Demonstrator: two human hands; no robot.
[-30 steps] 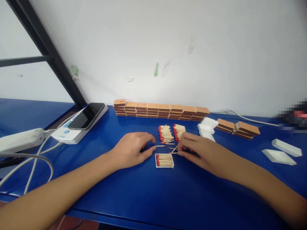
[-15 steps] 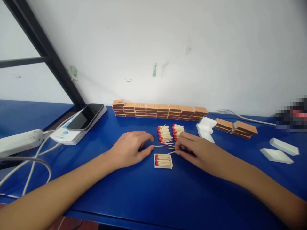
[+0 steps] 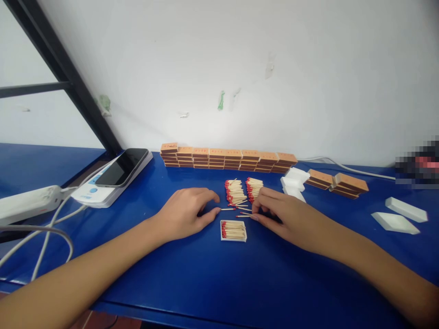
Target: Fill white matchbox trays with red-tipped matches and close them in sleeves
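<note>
My left hand [image 3: 187,212] rests on the blue table [image 3: 212,269], fingers loosely bent and thumb apart from them, the thumb tip touching the end of a loose match [image 3: 228,209]. My right hand [image 3: 281,212] has its fingers drawn together in a pinch on the end of another loose match [image 3: 243,215]. Between the hands lies an open white tray of red-tipped matches [image 3: 233,230]. Just behind it are two piles of matches [image 3: 244,190].
A row of stacked orange matchboxes [image 3: 228,159] lines the wall, with more orange boxes [image 3: 338,183] and empty white trays [image 3: 293,183] [image 3: 399,217] to the right. At the left are a phone on a white device [image 3: 113,176], a power strip [image 3: 29,201] and cables.
My right hand's fingertips have shifted slightly left among the loose matches, and the match under them now lies flatter. My left hand has stayed put.
</note>
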